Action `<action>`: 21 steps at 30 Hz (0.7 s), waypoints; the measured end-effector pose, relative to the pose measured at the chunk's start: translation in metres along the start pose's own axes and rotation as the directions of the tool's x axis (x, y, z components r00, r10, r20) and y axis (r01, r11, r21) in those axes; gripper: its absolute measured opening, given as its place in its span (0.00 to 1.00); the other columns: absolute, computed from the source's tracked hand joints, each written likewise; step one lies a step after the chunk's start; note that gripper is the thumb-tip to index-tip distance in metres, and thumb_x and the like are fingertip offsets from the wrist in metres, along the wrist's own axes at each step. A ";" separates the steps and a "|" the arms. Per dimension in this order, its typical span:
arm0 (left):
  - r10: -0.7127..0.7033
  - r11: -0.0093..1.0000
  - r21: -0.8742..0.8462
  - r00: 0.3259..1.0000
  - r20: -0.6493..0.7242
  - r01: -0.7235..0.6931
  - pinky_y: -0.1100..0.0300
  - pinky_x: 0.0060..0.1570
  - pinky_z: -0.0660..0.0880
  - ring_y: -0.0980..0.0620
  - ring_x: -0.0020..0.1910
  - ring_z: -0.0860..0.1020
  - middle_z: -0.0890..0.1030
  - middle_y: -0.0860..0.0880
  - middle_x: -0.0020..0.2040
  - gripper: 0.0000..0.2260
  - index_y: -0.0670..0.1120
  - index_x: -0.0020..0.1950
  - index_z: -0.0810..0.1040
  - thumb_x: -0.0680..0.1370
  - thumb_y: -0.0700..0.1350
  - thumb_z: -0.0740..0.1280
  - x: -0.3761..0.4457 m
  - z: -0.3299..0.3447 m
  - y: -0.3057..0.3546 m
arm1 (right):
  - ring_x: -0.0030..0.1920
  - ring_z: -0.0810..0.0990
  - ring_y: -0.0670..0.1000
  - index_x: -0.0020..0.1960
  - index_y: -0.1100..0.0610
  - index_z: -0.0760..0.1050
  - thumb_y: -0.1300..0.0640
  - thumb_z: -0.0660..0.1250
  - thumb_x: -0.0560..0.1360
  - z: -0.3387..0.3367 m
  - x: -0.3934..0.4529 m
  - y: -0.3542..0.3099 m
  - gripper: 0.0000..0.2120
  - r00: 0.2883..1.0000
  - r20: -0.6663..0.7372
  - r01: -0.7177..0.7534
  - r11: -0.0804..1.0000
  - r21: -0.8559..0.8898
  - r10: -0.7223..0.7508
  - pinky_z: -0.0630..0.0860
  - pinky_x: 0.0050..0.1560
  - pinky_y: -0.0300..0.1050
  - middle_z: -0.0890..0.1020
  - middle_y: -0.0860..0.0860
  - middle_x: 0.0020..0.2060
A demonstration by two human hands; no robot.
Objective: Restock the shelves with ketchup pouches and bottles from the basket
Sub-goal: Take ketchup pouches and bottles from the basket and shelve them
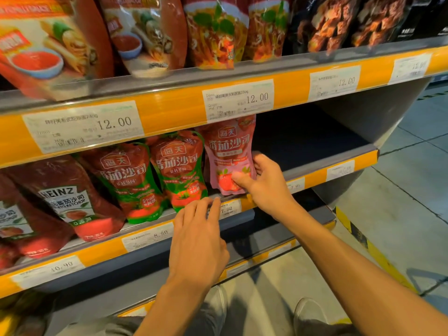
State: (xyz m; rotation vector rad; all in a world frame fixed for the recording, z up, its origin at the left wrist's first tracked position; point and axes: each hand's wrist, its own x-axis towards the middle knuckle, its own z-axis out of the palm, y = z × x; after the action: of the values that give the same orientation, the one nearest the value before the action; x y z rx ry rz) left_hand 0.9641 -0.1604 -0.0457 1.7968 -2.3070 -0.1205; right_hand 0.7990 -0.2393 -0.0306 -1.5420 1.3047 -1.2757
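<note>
Supermarket shelf with orange price rail: right hand grips the pink-and-red ketchup pouch at its 4 o'clock corner; left hand, fingers loose and holding nothing, hovers at 7 o'clock.

Middle shelf, grey with orange price strip: pink ketchup pouch upright, two green-trimmed ketchup pouches beside it, Heinz ketchup pouches at left. Right portion bare. Upper shelf carries sauce pouches.
</note>
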 end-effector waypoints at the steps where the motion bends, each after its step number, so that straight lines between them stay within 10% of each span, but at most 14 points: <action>1: 0.010 1.000 0.005 1.000 0.005 -0.011 0.54 0.76 0.53 0.50 0.74 0.57 0.61 0.53 0.75 0.35 0.51 0.81 0.55 0.76 0.49 0.66 0.000 0.001 -0.002 | 0.52 0.84 0.45 0.53 0.45 0.76 0.61 0.74 0.75 0.000 0.001 0.003 0.14 1.000 -0.002 -0.001 1.000 -0.011 0.001 0.82 0.53 0.44 0.85 0.46 0.50; 21: 0.028 0.999 -0.034 0.999 -0.039 -0.029 0.53 0.76 0.53 0.50 0.75 0.57 0.61 0.53 0.76 0.34 0.49 0.80 0.57 0.76 0.48 0.65 -0.002 0.004 -0.003 | 0.50 0.80 0.38 0.60 0.53 0.77 0.57 0.76 0.74 0.009 0.017 0.018 0.16 1.000 -0.026 0.000 0.977 -0.211 -0.006 0.74 0.45 0.27 0.82 0.45 0.51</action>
State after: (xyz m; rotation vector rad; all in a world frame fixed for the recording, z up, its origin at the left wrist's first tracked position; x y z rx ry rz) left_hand 0.9665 -0.1593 -0.0505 1.7336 -2.2892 -0.1201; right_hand 0.8037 -0.2603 -0.0459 -1.6776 1.4952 -1.1933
